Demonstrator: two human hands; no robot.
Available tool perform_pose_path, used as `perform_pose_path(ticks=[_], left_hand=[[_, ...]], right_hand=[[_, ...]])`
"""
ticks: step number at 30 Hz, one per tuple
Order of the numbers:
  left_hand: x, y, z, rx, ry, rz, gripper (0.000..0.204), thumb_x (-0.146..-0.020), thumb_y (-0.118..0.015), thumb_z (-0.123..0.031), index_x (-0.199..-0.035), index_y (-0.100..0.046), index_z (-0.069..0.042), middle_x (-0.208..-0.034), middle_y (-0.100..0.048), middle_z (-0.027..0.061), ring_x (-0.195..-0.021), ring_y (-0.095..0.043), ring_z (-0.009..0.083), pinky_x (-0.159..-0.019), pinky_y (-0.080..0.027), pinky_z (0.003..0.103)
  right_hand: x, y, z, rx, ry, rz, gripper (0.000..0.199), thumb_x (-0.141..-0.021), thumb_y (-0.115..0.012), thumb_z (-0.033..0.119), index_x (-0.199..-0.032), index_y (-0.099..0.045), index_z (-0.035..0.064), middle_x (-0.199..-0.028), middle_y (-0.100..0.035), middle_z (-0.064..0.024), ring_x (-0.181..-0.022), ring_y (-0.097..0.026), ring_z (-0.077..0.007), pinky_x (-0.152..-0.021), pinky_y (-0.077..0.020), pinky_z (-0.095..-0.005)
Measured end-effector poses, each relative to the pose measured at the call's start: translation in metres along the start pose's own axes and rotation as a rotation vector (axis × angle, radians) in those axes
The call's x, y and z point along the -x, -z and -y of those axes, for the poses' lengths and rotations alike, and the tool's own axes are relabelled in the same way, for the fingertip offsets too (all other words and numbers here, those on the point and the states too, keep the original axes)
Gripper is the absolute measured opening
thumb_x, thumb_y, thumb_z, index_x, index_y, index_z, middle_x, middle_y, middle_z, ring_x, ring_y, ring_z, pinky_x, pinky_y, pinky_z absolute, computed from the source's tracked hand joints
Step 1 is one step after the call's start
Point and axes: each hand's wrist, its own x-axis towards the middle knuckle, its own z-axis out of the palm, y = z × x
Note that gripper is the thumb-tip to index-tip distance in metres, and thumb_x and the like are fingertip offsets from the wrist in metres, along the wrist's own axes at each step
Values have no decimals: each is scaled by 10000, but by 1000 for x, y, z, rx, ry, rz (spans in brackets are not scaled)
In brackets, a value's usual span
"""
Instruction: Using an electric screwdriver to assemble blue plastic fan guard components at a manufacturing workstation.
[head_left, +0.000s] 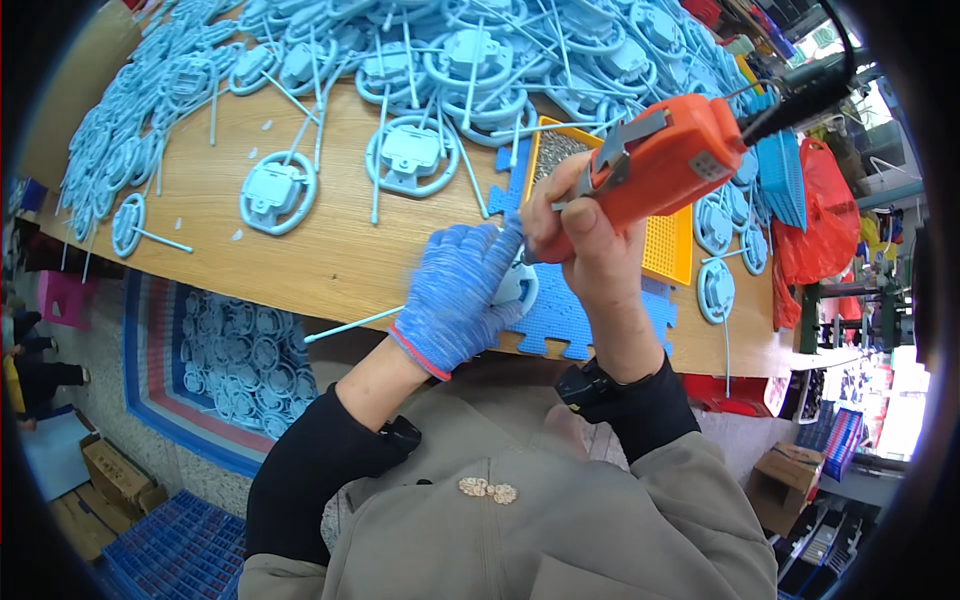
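My left hand [452, 285], in a blue knitted glove with a red cuff, is closed around a light-blue plastic ring-shaped part [517, 288]. The part's long thin stick [352, 324] juts out to the left below the glove. My bare right hand [610, 255] grips an orange electric screwdriver [665, 160], its tip pointing down toward the part. The fingers of both hands hide the tip, so I cannot tell whether it touches the part. Under the hands lies a blue foam mat [578, 310] with jigsaw edges.
Beyond my hands, a heap of similar light-blue parts [470, 60] covers the table's [330, 240] back. A yellow tray [682, 255] holding small metal pieces sits beside the mat. A red plastic bag [822, 220] hangs at right. A striped bin [160, 370] of parts stands lower left.
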Motion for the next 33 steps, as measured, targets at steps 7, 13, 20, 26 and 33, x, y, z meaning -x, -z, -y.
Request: perform_pose_path(ticks=[7, 13, 20, 26, 33], left_hand=[[63, 49, 8, -148, 2, -127, 691, -665, -770, -186, -1254, -451, -15, -1019, -582, 147, -930, -567, 340, -835, -443, 421], [66, 107, 22, -369, 180, 106, 912, -560, -794, -90, -1386, -407, -73, -1251, -501, 185, -1125, -492, 367, -956, -421, 426], [-54, 76, 81, -499, -102, 16, 738, -669, -727, -68, -1352, -449, -103, -1243, -517, 181, -1137, -489, 359, -966, -403, 422], [-80, 72, 91, -450, -17, 176, 772, -651, -742, -74, -1361, -441, -102, -1221, -544, 158, -1096, -515, 347, -959, -414, 422], [-58, 68, 74, -227, 61, 135, 874, -605, -769, -83, -1395, -396, -81, -1069, -579, 165, -989, -554, 329, -877, -460, 393]], right_hand=[[1, 50, 32, -104, 212, 38, 270, -850, -677, 230, -937, -526, 24, -667, -560, -81, -576, -547, -160, -506, -428, -261], [-8, 125, 38, 61, 305, -278, 271, -879, -661, 277, -925, -539, 40, -680, -551, -73, -601, -526, -160, -567, -443, -297], [-5, 147, 22, 147, 259, -362, 292, -853, -693, 305, -911, -561, 51, -682, -560, -69, -622, -535, -173, -606, -457, -319], [-7, 150, 15, 113, 204, -360, 305, -843, -702, 319, -913, -561, 57, -680, -562, -69, -619, -538, -169, -596, -456, -310], [-7, 154, 13, 133, 229, -347, 294, -862, -680, 320, -887, -550, 58, -665, -553, -60, -601, -535, -165, -582, -452, -302]])
